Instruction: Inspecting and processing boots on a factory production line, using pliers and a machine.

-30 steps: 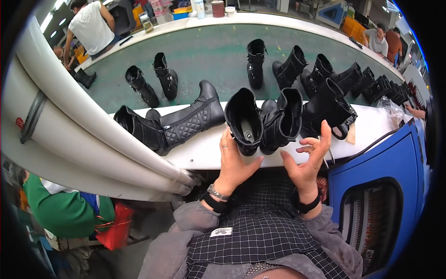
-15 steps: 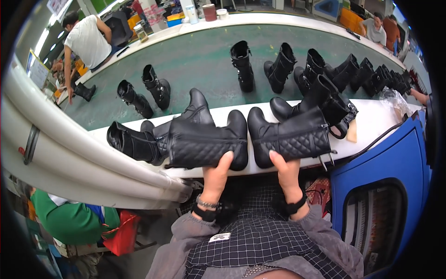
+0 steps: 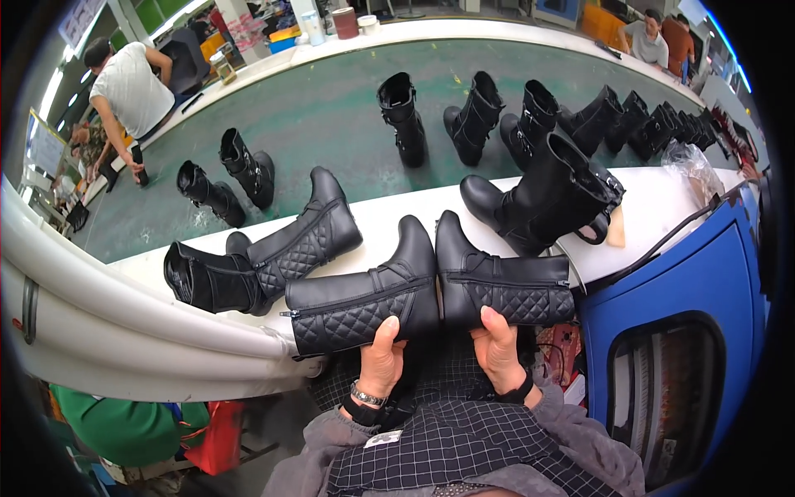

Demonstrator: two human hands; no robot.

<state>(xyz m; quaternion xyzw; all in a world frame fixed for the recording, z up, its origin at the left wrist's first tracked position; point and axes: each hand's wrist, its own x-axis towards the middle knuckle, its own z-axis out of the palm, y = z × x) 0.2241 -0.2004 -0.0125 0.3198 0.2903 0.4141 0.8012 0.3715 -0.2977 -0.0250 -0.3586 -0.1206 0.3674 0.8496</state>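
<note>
A black quilted boot (image 3: 364,298) lies on its side in my left hand (image 3: 381,358), thumb on its quilted shaft and fingers hidden beneath. Its mate, another black quilted boot (image 3: 505,282), is gripped the same way by my right hand (image 3: 498,348). The two boots are held sole to sole, toes pointing away from me and side zippers facing up. Both are over the near edge of the white ledge (image 3: 397,203). Just left of them, a quilted boot (image 3: 306,236) lies on the ledge by a black boot (image 3: 211,277). To the right stands a tall black boot (image 3: 551,199).
Several black boots stand on the green conveyor belt (image 3: 331,116) beyond the ledge. A blue machine (image 3: 675,282) is at the right, and thick white pipes (image 3: 149,290) curve along the left. Crumpled clear plastic (image 3: 691,170) lies on the ledge. A co-worker (image 3: 137,91) handles a boot at the far left.
Both held boots have come down and nearer to me, their toes now tilting further away. The co-worker at left has raised a boot that was lying on the belt.
</note>
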